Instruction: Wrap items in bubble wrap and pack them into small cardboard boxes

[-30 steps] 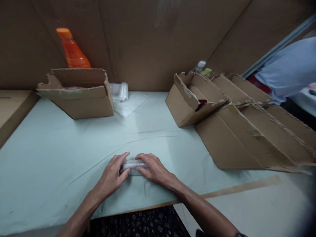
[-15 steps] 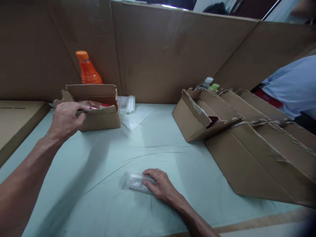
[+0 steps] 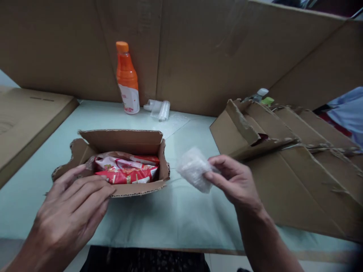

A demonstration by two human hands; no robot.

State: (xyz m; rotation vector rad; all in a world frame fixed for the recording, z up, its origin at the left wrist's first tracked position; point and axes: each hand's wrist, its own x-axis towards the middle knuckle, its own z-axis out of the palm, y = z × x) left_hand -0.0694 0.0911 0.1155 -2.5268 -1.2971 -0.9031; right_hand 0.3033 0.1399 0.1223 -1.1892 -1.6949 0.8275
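The small open cardboard box [image 3: 138,190] stands on the table, with red-and-white snack packets [image 3: 127,172] inside it. My left hand [image 3: 70,204] grips its near-left wall, fingers lying over the edge. Right of the box, my right hand [image 3: 235,179] pinches a folded wad of bubble wrap [image 3: 194,170] between thumb and fingers, lifted above the table. The wad is slightly blurred.
An orange bottle [image 3: 127,83] stands by the cardboard wall [image 3: 198,53], beside more bubble wrap [image 3: 163,110]. Divided cardboard bins [image 3: 300,189] fill the right side. A flat cardboard box [image 3: 34,113] lies left. A person's light-blue clothing [image 3: 347,113] shows far right.
The box has come nearer to me with my left hand on it. My right hand has lifted the bubble wrap off the table. The camera view has shifted, and the whole bottle now shows.
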